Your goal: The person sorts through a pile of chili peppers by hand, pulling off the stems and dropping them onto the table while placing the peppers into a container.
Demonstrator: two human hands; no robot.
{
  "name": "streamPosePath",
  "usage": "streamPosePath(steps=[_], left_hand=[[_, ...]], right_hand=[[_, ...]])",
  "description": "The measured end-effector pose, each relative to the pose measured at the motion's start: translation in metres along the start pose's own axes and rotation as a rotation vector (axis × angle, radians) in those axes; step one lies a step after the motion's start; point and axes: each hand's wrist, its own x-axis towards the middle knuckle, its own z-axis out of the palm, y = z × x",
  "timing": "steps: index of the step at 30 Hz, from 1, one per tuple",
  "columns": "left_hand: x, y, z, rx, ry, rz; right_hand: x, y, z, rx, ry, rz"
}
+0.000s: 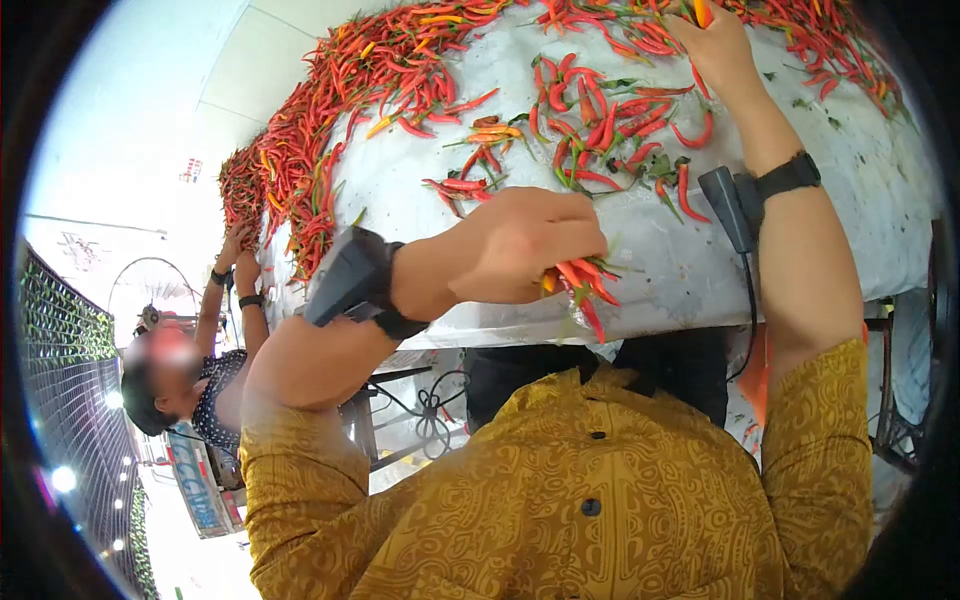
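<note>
My left hand (535, 245) is closed around a small bunch of red and orange chili peppers (590, 285), whose tips stick out below the fingers near the front edge of the table. Farther off, at the top of the view, my right hand (715, 50) pinches an orange chili pepper (703, 12); its fingertips are partly cut off by the frame. Between the hands lies a loose scatter of red chili peppers (610, 125) with green stems and some leaves. Both wrists carry black strapped devices.
A thick heap of chili peppers (300, 170) runs along the table's left and far sides. Whitish sheeting (400, 190) covers the tabletop. At the left, another person's hands (240, 255) touch the heap. A black cable (750, 310) hangs from my right wrist device.
</note>
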Motion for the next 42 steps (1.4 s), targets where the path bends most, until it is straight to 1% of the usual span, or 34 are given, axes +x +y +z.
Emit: streamPosePath(steps=[1,2,3,5,6,7,8,9,10,11,13,14,16,17,18,19,21,23,24,26,27,29,30,34,37,40,41,42], left_hand=[[-0.005,-0.002,-0.004,0.004,0.003,-0.004],[-0.012,-0.004,-0.009,-0.053,0.094,-0.105],[-0.019,-0.008,-0.015,-0.110,0.187,-0.205],[-0.035,-0.024,-0.029,-0.122,0.270,-0.502],[-0.041,-0.036,-0.038,-0.165,0.312,-0.714],[-0.055,-0.059,-0.042,-0.079,0.419,-0.724],[-0.074,-0.093,-0.042,-0.133,0.547,-0.716],[-0.071,-0.084,-0.056,-0.089,0.617,-0.783],[-0.094,-0.119,-0.061,0.215,0.607,-0.812],[-0.093,-0.121,-0.070,0.293,0.672,-0.726],[-0.098,-0.116,-0.080,0.325,0.598,-1.048],[-0.100,-0.121,-0.081,0.327,0.600,-1.049],[-0.108,-0.139,-0.079,0.400,0.529,-1.066],[-0.112,-0.149,-0.076,0.400,0.532,-1.066],[-0.114,-0.158,-0.072,0.421,0.540,-0.992],[-0.117,-0.167,-0.070,0.442,0.548,-0.917],[-0.104,-0.160,-0.071,0.401,0.545,-0.949],[-0.093,-0.162,-0.073,0.415,0.587,-1.020],[-0.086,-0.163,-0.074,0.414,0.589,-1.019],[-0.073,-0.166,-0.076,0.219,0.648,-1.087],[-0.065,-0.169,-0.074,0.218,0.649,-1.084],[-0.051,-0.179,-0.072,0.383,0.588,-1.112],[-0.048,-0.185,-0.072,0.381,0.586,-1.107],[-0.043,-0.211,-0.067,0.512,0.329,-1.213],[-0.040,-0.208,-0.075,0.416,0.284,-1.207],[-0.048,-0.214,-0.078,0.357,0.290,-1.236],[-0.057,-0.224,-0.079,0.358,0.286,-1.233],[-0.068,-0.236,-0.079,0.274,0.305,-1.250]], right_hand=[[0.003,0.011,0.002,0.003,-0.004,-0.005],[0.009,0.029,0.006,-0.020,0.005,-0.097],[0.013,0.033,0.008,-0.041,0.013,-0.191],[0.010,0.031,0.003,-0.049,-0.015,-0.192],[0.008,0.028,0.000,-0.062,-0.035,-0.183],[0.009,0.030,0.000,-0.058,-0.040,-0.190],[0.011,0.034,0.000,-0.024,-0.062,-0.157],[0.012,0.035,0.001,0.009,-0.082,-0.122],[0.011,0.033,0.001,0.012,-0.084,-0.126],[0.009,0.031,0.001,-0.019,-0.057,-0.122],[0.011,0.032,0.003,-0.049,-0.030,-0.120],[0.012,0.033,0.003,-0.077,-0.024,-0.132],[0.013,0.035,0.004,-0.106,-0.020,-0.144],[0.010,0.031,0.004,-0.044,-0.035,-0.090],[0.009,0.029,0.004,0.018,-0.050,-0.037],[0.008,0.028,0.003,0.017,-0.049,-0.041],[0.009,0.028,0.002,-0.057,-0.044,-0.037],[0.011,0.030,0.002,-0.047,-0.053,-0.029],[0.011,0.031,0.003,-0.035,-0.063,-0.017],[0.011,0.032,0.003,-0.033,-0.059,-0.032],[0.010,0.031,0.003,-0.029,-0.056,-0.044],[0.007,0.025,0.002,-0.022,-0.059,-0.025],[0.006,0.023,0.002,-0.012,-0.067,-0.004],[0.005,0.024,0.003,0.074,-0.082,-0.010],[0.005,0.023,0.003,0.045,-0.077,-0.014],[0.006,0.024,0.002,-0.032,-0.087,0.002],[0.007,0.026,0.003,-0.019,-0.087,-0.019],[0.007,0.027,0.003,-0.006,-0.088,-0.042]])
